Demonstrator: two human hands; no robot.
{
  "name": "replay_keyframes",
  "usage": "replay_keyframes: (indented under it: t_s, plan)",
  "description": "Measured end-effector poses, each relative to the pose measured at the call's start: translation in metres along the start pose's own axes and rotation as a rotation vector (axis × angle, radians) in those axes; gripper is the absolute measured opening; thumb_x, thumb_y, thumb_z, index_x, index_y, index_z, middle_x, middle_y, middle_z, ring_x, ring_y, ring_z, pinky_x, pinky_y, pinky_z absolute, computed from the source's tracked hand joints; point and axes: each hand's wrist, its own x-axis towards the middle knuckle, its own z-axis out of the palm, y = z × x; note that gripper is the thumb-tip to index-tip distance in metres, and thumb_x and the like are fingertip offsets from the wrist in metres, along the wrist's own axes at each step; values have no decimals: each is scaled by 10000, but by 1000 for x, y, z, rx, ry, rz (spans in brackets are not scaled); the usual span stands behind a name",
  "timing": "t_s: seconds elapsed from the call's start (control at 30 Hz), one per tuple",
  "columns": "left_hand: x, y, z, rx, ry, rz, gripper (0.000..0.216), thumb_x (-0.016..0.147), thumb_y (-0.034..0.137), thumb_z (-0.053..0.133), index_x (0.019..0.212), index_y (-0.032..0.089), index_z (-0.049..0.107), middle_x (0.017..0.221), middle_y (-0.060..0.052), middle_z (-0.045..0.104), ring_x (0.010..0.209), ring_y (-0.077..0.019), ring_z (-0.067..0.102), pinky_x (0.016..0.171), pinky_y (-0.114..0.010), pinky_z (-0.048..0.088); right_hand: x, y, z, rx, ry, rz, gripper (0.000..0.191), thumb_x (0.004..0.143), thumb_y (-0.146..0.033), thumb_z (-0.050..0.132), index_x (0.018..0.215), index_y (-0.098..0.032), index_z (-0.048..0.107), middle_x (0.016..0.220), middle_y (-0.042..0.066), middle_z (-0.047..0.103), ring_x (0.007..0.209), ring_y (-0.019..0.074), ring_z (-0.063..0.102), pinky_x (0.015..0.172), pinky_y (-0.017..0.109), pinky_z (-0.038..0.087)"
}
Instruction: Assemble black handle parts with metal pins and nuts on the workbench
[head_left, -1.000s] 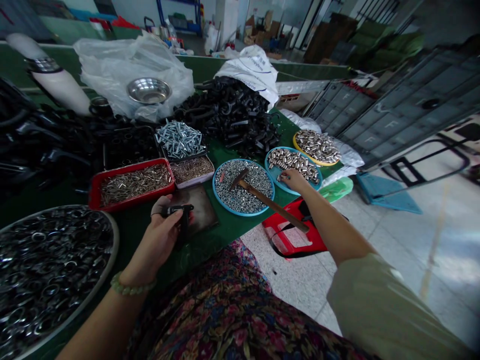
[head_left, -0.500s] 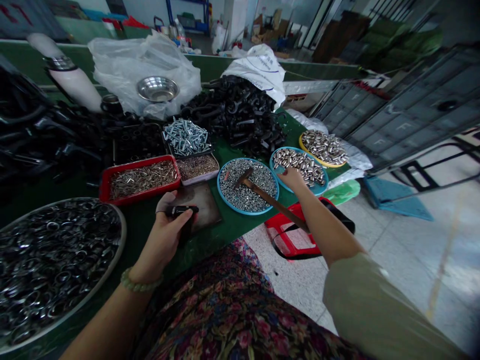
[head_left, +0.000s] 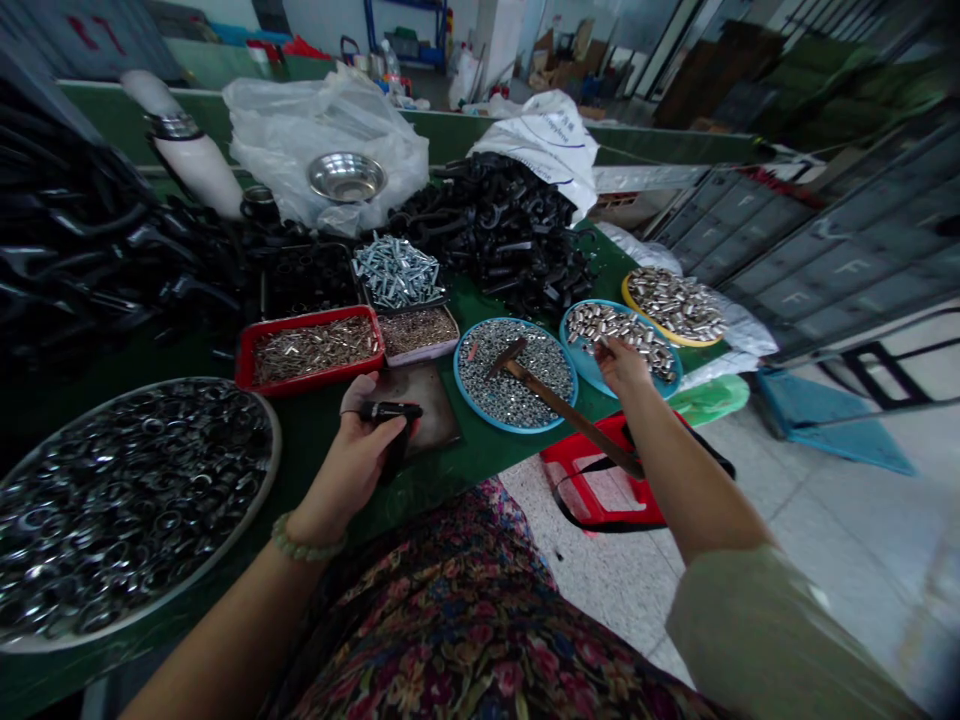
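My left hand (head_left: 358, 455) is closed around a black clamp part (head_left: 389, 414), held just above a dark metal plate (head_left: 424, 412) on the green table (head_left: 315, 440). My right hand (head_left: 622, 362) reaches into a blue dish of short silver sleeves (head_left: 637, 340), its fingers pinched on one of the sleeves. A hammer (head_left: 559, 403) lies across a second blue dish of small nuts (head_left: 495, 375), its wooden handle sticking out past the table edge under my right forearm.
A red tray of pins (head_left: 309, 348), a white tray (head_left: 418, 333), a tray of bolts (head_left: 397, 272) and a yellow dish of sleeves (head_left: 675, 303) stand around. A large round pan of rings (head_left: 127, 500) sits left. Black parts (head_left: 502, 230) pile behind. A red stool (head_left: 600, 480) stands below.
My right hand has shifted a little further into the blue dish of sleeves. My left hand keeps hold of the black part. The view has panned left.
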Motion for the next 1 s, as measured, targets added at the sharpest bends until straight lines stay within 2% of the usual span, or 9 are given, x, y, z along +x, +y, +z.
replay_keyframes:
  t_s: [0.13, 0.23, 0.3, 0.37, 0.47, 0.6, 0.77, 1.0]
  plan:
    - [-1, 3, -1, -56, -39, -14, 770, 667, 169, 693, 1322, 312, 316, 1121, -25, 605, 886, -163, 676, 865, -357, 556, -2, -12, 8, 231, 70, -27, 249, 745, -87, 686, 651, -175, 474, 628, -76, 533, 541, 38, 558, 552, 139, 537]
    - [0, 5, 0, -69, 29, -31, 764, 641, 170, 740, 1279, 298, 340, 1059, -13, 603, 815, -138, 667, 777, -302, 568, -17, -19, 20, 304, 57, -29, 239, 700, -60, 714, 653, -173, 508, 645, -76, 568, 566, 36, 574, 558, 131, 531]
    - [1, 4, 2, -61, 86, -37, 738, 623, 180, 772, 1236, 278, 373, 985, -2, 602, 736, -118, 648, 694, -265, 564, -42, -24, 33, 298, -67, -28, 214, 656, -88, 759, 691, -178, 569, 661, -69, 598, 569, 43, 582, 547, 140, 523]
    - [3, 3, 2, -52, 107, -44, 718, 607, 184, 788, 1206, 262, 400, 939, 5, 600, 691, -108, 630, 646, -245, 554, -79, -30, 50, 239, -279, -40, 222, 628, -153, 801, 764, -190, 630, 680, -61, 618, 562, 48, 580, 540, 157, 513]
    - [4, 1, 1, -46, 90, -40, 719, 597, 176, 791, 1205, 254, 416, 937, 0, 606, 718, -115, 634, 654, -244, 551, -143, -37, 80, 103, -587, -53, 258, 651, -260, 811, 858, -210, 665, 706, -46, 640, 592, 74, 597, 597, 219, 523]
    - [1, 2, -3, -54, 80, -13, 716, 600, 156, 770, 1214, 256, 416, 945, -1, 606, 740, -121, 637, 664, -249, 548, -207, -41, 113, -60, -858, -13, 257, 687, -322, 781, 896, -211, 679, 680, -28, 652, 636, 124, 619, 668, 299, 518]
    - [-4, 7, -11, -90, 83, 0, 689, 607, 120, 717, 1212, 231, 407, 938, -6, 610, 724, -112, 627, 664, -238, 530, -233, -37, 136, -98, -994, 22, 254, 706, -324, 761, 911, -207, 668, 656, -34, 637, 621, 124, 598, 636, 284, 472]
    - [-5, 7, -18, -102, 82, 8, 668, 630, 130, 710, 1221, 213, 410, 910, -1, 609, 737, -116, 612, 694, -253, 525, -241, -30, 147, -73, -1005, 58, 265, 706, -336, 762, 901, -193, 654, 633, -43, 627, 590, 111, 577, 597, 261, 440]
